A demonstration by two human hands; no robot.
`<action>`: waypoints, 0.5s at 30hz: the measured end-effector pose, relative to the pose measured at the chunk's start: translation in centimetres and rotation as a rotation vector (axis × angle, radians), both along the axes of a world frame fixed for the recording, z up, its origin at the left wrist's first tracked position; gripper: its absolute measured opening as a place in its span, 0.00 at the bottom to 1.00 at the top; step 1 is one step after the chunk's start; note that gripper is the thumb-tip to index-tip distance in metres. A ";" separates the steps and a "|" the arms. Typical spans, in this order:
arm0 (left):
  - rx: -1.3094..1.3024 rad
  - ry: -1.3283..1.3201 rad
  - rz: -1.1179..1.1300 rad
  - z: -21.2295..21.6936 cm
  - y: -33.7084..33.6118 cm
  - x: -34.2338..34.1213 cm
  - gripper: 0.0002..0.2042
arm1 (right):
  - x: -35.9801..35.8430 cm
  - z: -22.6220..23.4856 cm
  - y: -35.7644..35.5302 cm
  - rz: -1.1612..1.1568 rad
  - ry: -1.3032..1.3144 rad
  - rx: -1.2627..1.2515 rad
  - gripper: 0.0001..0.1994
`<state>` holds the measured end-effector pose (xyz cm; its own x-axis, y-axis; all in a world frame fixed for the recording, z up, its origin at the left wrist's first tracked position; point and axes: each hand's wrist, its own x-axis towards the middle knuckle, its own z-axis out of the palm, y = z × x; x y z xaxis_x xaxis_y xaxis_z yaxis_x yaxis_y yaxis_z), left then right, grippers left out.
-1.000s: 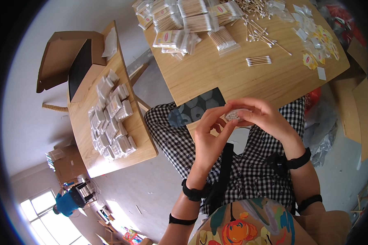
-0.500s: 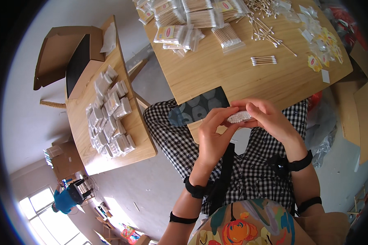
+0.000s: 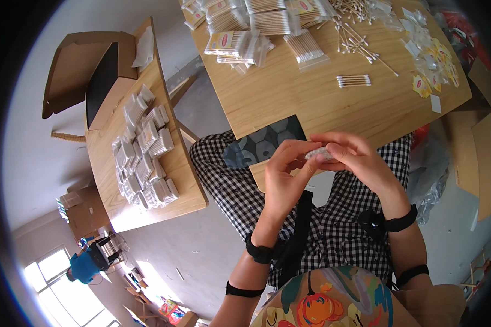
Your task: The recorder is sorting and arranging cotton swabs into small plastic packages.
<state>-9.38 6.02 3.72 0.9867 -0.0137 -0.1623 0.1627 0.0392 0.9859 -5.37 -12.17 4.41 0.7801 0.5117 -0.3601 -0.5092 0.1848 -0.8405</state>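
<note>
A bundle of cotton swabs (image 3: 320,154) sits between my hands above my lap, its white tips turned toward me. My left hand (image 3: 289,169) is closed on its left side, the thumb pressed against the tips. On the other side my right hand (image 3: 354,158) wraps round it, thumb over the top. The swab stems are hidden by my fingers. Beyond my hands, a small row of loose cotton swabs (image 3: 353,80) lies on the wooden table (image 3: 311,103). A dark patterned mat (image 3: 273,140) rests at the table's near edge.
Packed bags of swabs (image 3: 229,46) are stacked at the table's far left. Loose swabs (image 3: 357,41) lie in a pile, with yellow cards (image 3: 436,65) and clear bags at right. A second table (image 3: 106,180) holds more packs and an open cardboard box (image 3: 93,71). A person (image 3: 86,266) stands far off.
Both thumbs have closed in over the swab bundle, so fewer white tips show. The hands stay in nearly the same place.
</note>
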 end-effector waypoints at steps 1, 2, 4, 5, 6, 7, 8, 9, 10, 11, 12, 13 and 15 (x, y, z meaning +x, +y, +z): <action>-0.006 0.012 0.018 -0.1 -0.1 0.0 0.10 | 0.0 -0.1 0.0 -0.005 0.006 0.011 0.20; -0.012 0.025 0.035 -0.1 -0.2 0.0 0.09 | 0.0 -0.1 0.0 0.006 0.004 0.002 0.20; -0.019 0.020 0.056 -0.4 -0.2 -0.1 0.09 | 0.0 -0.3 0.1 0.029 0.002 -0.017 0.19; -0.021 0.003 0.060 -0.6 -0.2 -0.2 0.08 | 0.0 -0.3 0.1 0.021 0.005 -0.010 0.19; -0.023 -0.015 0.065 -0.8 -0.2 -0.2 0.08 | 0.1 -0.3 0.1 0.013 0.007 -0.003 0.18; -0.032 -0.016 0.068 -0.9 -0.2 -0.2 0.08 | 0.2 -0.2 0.2 0.005 0.007 0.006 0.18; -0.040 -0.018 0.072 -1.0 -0.3 -0.2 0.09 | 0.4 -0.3 0.2 0.015 0.014 0.002 0.18; -0.048 -0.020 0.075 -1.2 -0.3 -0.2 0.09 | 0.4 -0.4 0.2 0.025 0.021 -0.003 0.18; -0.057 -0.003 0.067 -1.1 -0.2 0.0 0.09 | 0.7 -0.3 0.1 0.032 0.020 -0.007 0.18; -0.066 0.014 0.058 -1.0 0.0 0.0 0.09 | 0.8 -0.2 0.1 0.041 0.020 -0.008 0.18; -0.074 0.031 0.049 -0.9 0.2 0.1 0.10 | 1.0 -0.1 0.1 0.049 0.019 -0.010 0.18; -0.102 0.039 0.036 -0.9 0.4 0.1 0.10 | 1.0 -0.1 0.0 0.058 0.020 -0.012 0.18; -0.157 0.055 0.008 -0.8 0.7 0.2 0.11 | 0.8 0.0 -0.1 0.029 0.034 0.011 0.18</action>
